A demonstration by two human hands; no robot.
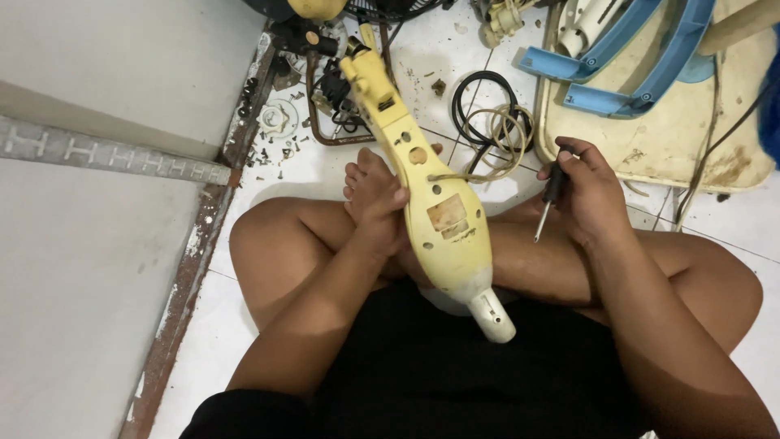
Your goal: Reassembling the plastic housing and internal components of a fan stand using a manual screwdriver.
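Observation:
A long yellow plastic fan stand housing (431, 195) lies tilted across my crossed legs, its white stub end (494, 315) pointing toward me. My left hand (382, 213) grips its left side near the middle. A beige cord (479, 172) comes out of a hole in the housing. To the right, my right hand (589, 187) is closed on a black-handled screwdriver (549, 199), its tip pointing down and apart from the housing.
Coiled black and beige cables (487, 122) lie on the white tiled floor. A cream fan base (666, 138) with blue plastic parts (617, 57) sits at the upper right. Loose screws and small parts (276, 138) lie by a metal door track (114, 154).

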